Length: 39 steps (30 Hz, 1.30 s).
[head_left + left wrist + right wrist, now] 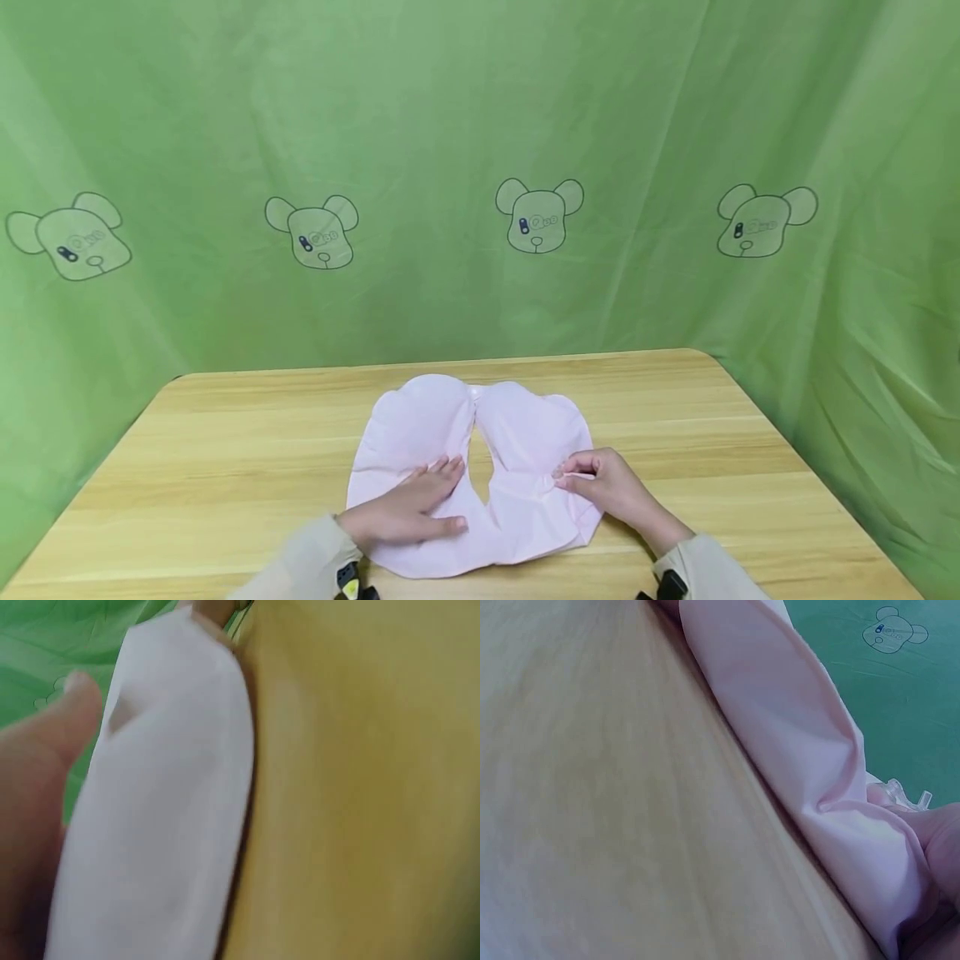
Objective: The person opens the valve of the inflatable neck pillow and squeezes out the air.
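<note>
"What sat closest?"

"Two pale sleeves (303, 560), each with a black device (349, 581) at the wrist."

"And the grip?"

"The left hand (408, 510) gripped nothing; it lay spread on the left half of the pink neck pillow (420, 425), fingertips near the inner edge. The right hand (611, 490) pinched the clear valve (900, 795) on the other half, between thumb and finger, close to the outer edge."

"Where was the pillow itself?"

"On the wooden table (247, 442), about midway across, its rounded outer edge rumpled near the right hand. A narrow gap ran down its middle, showing wood."

"How much room around it?"

"Broad wood on both sides, well short of the slanting side edges. Beyond the pillow, just a thin strip before the table's far edge."

"And behind that?"

"A green curtain (420, 308), printed with a row of outlined bear heads (540, 225)."
</note>
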Tool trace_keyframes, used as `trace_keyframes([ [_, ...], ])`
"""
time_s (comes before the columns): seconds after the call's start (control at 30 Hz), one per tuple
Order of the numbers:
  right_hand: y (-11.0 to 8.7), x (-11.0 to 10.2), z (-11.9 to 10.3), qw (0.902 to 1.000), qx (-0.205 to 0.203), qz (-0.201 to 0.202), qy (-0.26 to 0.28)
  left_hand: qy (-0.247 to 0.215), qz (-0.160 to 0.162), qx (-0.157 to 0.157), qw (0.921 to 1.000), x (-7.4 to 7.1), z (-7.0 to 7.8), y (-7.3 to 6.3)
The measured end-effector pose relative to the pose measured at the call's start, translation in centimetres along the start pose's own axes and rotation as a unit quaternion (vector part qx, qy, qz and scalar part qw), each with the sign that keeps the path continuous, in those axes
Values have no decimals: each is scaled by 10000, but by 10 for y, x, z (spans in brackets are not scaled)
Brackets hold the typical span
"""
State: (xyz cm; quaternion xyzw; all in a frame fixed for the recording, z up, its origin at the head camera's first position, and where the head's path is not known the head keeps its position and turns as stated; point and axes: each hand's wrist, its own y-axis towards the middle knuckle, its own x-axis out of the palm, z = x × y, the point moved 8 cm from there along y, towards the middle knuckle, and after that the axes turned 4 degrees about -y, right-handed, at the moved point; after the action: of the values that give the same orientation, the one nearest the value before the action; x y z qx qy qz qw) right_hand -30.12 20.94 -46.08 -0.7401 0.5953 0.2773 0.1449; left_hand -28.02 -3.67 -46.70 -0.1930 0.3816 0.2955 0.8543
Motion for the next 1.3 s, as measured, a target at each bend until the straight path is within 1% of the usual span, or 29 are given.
trace_keyframes([
  [0.27, 1, 0, 0, 10000, -30, 6, -18, 459, 339, -266, 9980, 4, 2, 4],
  [0.37, 1, 0, 0, 10000, -26, -14, -1, 631, 413, -350, 9965, 6, 3, 4],
  [0.5, 0, 0, -1, 10000, -4, -18, 16, 781, 438, -402, 9952, 7, 4, 5],
  [0.63, 1, 0, 0, 10000, 15, -11, 78, 833, 434, -444, 9946, 7, 5, 6],
  [0.77, 0, -1, -1, 9998, -120, 26, 134, 875, 418, -543, 9938, 9, 3, 6],
  [0.8, 0, -1, -2, 9997, -188, 41, 158, 878, 417, -556, 9937, 9, 3, 7],
  [0.83, 0, -2, -4, 9993, -346, 75, 156, 879, 419, -568, 9936, 9, 2, 7],
  [0.93, -1, -2, -6, 9989, -410, 92, 185, 911, 444, -536, 9934, 9, 3, 7],
  [1.03, -1, -1, -6, 9993, -321, 43, 194, 924, 446, -532, 9933, 9, 4, 7],
  [1.07, -1, -1, -5, 9996, -182, 6, 196, 932, 442, -539, 9932, 9, 4, 7],
  [1.17, -1, 0, -5, 9998, -88, -46, 195, 975, 412, -587, 9926, 10, 3, 7],
  [1.3, -2, 0, -6, 9999, -11, -37, 155, 1010, 405, -571, 9924, 10, 4, 7],
])
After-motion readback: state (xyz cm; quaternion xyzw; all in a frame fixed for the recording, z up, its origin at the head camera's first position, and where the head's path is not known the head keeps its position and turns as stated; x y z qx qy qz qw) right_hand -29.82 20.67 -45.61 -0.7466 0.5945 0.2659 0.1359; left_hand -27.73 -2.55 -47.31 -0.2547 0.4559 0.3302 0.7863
